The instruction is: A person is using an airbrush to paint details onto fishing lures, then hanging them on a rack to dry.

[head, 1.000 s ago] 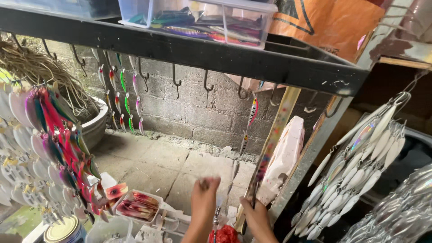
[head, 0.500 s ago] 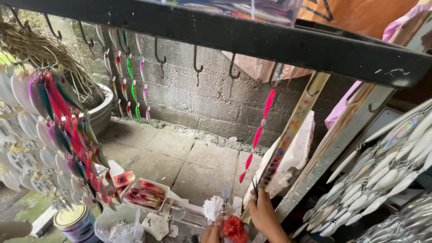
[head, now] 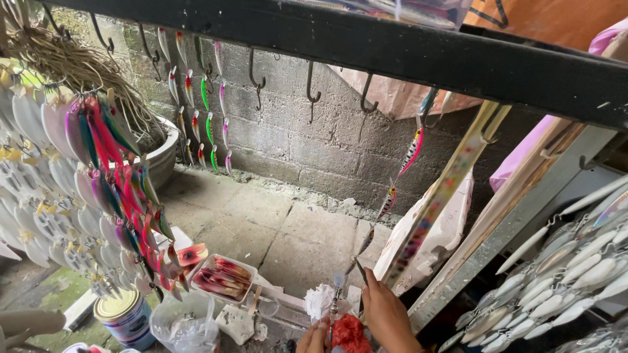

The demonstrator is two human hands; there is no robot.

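We had lowered both hands beneath the black metal hook rail. Our right hand was pinching the lowest fish-shaped lure of a hanging chain; our left hand was clasping a thin brush over red cloth.

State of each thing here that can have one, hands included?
Left hand: closed on the stick's lower end.
Right hand: pinching the lure string's bottom end.
Stick: upright, held.
Lure string: hanging from a hook, slanting.
Empty hooks: bare.
Tray: open, filled with lures.
Tin: lidded.
Red wad: between the hands.
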